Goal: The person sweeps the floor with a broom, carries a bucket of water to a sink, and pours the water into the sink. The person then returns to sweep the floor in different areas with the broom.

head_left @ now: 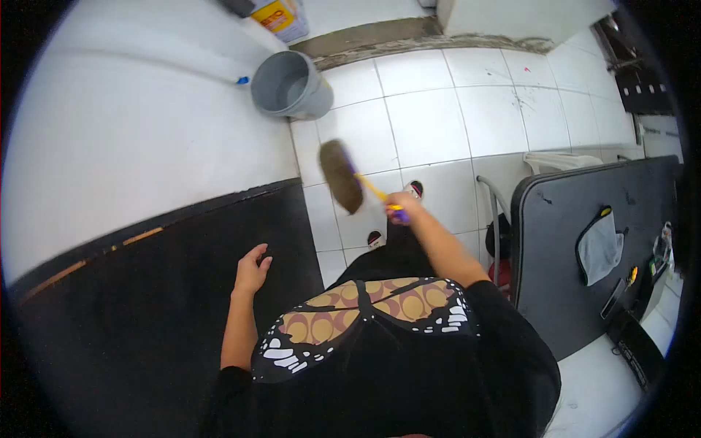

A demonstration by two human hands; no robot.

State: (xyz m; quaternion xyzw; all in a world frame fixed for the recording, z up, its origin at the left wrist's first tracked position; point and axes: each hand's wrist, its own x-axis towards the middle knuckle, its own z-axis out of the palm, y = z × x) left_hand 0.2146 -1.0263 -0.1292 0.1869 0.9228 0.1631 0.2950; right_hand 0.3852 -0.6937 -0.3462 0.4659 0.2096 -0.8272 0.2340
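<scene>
My right hand (401,208) is closed around the yellow and purple handle of a brush (340,175). The brush has a wide brown bristle head, slightly blurred, held out in front of me above the white tile floor (427,120). My left hand (253,269) hangs over the black surface at my left, with fingers loosely bent and apart and nothing in them. Parts of my shoes (375,239) show below the brush.
A grey bucket (314,95) stands against the white wall ahead. Behind it is a yellow and white container (281,18). On my right, a black table (562,285) carries a grey mesh pouch (602,248) and a phone (613,298). Small debris (520,102) lies on the tiles.
</scene>
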